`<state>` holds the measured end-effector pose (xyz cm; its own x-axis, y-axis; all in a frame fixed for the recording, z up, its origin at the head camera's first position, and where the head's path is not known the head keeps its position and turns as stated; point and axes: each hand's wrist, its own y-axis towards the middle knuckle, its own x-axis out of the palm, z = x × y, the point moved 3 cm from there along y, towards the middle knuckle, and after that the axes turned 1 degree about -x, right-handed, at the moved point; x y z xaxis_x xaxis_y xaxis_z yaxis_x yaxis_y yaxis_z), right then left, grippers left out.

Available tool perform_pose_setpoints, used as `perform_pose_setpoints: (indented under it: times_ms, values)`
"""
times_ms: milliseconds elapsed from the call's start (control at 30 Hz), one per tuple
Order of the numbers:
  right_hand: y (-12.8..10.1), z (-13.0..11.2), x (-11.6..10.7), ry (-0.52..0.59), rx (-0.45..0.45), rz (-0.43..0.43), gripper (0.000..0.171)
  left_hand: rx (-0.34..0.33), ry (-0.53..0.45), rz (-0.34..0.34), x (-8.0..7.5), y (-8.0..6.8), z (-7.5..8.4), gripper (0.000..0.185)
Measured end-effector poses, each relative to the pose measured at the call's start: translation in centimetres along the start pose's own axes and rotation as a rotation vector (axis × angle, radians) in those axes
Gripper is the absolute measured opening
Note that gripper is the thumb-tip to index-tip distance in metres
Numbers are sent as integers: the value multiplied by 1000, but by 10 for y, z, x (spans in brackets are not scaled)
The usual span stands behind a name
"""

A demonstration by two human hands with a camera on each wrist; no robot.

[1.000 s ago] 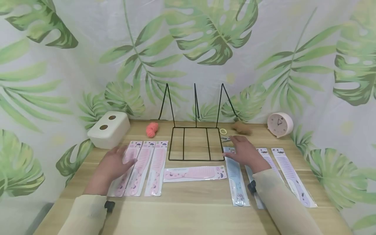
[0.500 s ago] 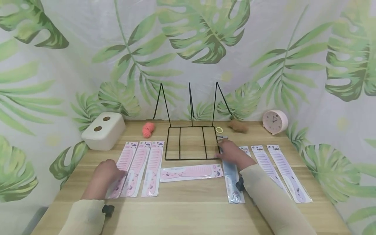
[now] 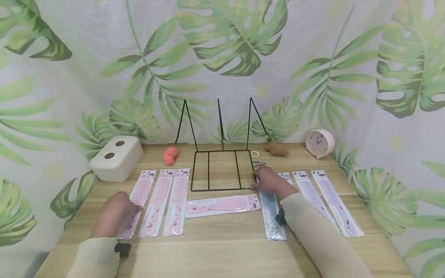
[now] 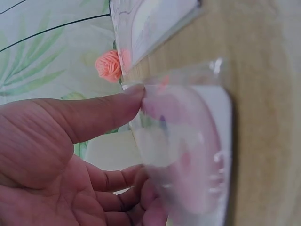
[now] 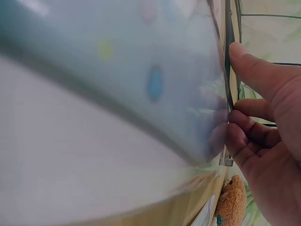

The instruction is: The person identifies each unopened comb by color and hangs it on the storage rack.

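In the head view, my left hand [image 3: 114, 212] is over the lower part of the leftmost packaged pink comb [image 3: 141, 189]. The left wrist view shows thumb and curled fingers gripping opposite edges of its clear sleeve [image 4: 188, 141]. My right hand [image 3: 272, 181] covers the upper end of a packaged blue comb [image 3: 269, 210], beside the black wire rack's right front corner. In the right wrist view its thumb and curled fingers are at the end of the blue comb's pack [image 5: 127, 56]; the exact contact is partly hidden. Both packs lie close to the table.
Two more pink combs [image 3: 175, 202] stand left of the wire rack [image 3: 215, 190], one lies crosswise before it [image 3: 222, 204]. Purple combs [image 3: 336, 202] lie right. Behind are a white box [image 3: 116, 158], coral yarn [image 3: 170, 155], yellow ring [image 3: 255, 154], clip [image 3: 259, 163], brown plush [image 3: 277, 149] and clock [image 3: 320, 143].
My left hand has come down onto the leftmost pink comb, which has shifted slightly left from its neighbour. My right hand has lowered onto the blue comb's upper end. The head view has panned slightly.
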<state>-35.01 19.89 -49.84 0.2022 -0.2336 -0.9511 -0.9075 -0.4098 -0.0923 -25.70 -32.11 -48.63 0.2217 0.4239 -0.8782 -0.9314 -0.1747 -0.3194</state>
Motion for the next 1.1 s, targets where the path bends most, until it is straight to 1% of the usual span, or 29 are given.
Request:
perform_pose_setpoints:
  times_ms: [167,333,500,633,733,867,1000,1067,1100]
  values:
    - [-1,2,0,8,12,-7,66,-18,-82,-26,0,6,-6,54]
    - [-1,7,1,16,30,-9,67,1,-138,-38,-4,15,-14,56]
    - [-1,9,2,47,47,-14,68,67,-204,-53,-11,21,-24,56]
    - [1,11,3,57,46,-20,68,121,-298,-46,-19,19,-29,55]
    - [3,12,3,60,44,-27,69,159,-376,-52,-26,14,-26,53]
    - [4,13,2,63,46,-27,69,220,-468,-55,-33,5,-13,48]
    - [5,13,1,75,44,-23,69,274,-551,-51,-35,-1,0,44]
    - [6,11,1,80,28,-20,68,319,-612,-39,-35,-4,5,39]
    - [7,10,1,82,19,-17,68,353,-639,-23,-34,-6,8,37]
